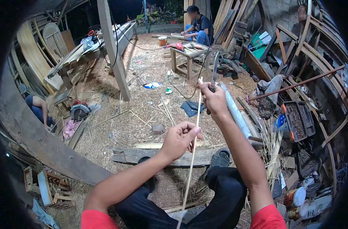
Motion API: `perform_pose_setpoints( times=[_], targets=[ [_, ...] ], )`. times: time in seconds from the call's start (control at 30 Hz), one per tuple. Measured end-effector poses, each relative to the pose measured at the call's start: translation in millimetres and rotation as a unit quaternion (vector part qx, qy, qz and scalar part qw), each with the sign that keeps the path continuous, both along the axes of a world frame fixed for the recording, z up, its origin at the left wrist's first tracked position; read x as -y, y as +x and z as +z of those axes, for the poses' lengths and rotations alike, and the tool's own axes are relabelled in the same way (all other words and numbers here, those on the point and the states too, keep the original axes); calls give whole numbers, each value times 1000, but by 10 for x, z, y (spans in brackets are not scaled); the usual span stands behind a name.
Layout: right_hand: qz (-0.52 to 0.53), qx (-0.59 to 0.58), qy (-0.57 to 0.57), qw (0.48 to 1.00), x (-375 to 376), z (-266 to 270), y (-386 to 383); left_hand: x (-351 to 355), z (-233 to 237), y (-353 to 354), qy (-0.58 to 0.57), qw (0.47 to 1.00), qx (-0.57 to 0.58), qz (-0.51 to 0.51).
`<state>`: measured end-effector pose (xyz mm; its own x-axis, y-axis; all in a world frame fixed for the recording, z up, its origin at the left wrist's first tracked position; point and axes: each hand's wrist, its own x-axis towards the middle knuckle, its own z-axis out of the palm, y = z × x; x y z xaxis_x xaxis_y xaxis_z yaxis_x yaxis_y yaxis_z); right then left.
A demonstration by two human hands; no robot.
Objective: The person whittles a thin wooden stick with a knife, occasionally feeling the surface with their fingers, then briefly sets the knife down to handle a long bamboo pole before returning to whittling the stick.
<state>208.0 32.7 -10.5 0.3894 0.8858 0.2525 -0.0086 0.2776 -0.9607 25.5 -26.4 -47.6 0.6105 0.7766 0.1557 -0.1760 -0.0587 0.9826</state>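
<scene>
A long, thin, pale strip point(189, 179), which looks like split bamboo, slants up from between my knees. My left hand point(178, 140) is closed round its middle, the thumb pressed along it. Higher up and to the right, my right hand point(214, 98) grips a knife with its blade point(216, 66) pointing up. The strip's top end meets the thumb and index finger of that hand, beside the knife. Most of the knife's handle is hidden by my fingers.
A wooden beam point(166, 157) lies before my feet. Ahead stands a small table point(189, 51) with a red power tool point(178, 46). A person point(200, 26) sits beyond it; another person's arm point(40, 105) shows at left. An open toolbox point(299, 120) lies right.
</scene>
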Motion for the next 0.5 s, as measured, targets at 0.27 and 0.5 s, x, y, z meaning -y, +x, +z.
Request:
perform_pose_setpoints(
  times=[0.27, 0.5],
  targets=[
    [28, 66, -38, 997, -95, -306, -110, 0, -346, -179, -87, 994, -28, -63],
    [71, 11, -94, 993, -24, -479, -125, -35, -374, -280, -174, 983, -33, -47]
  ],
)
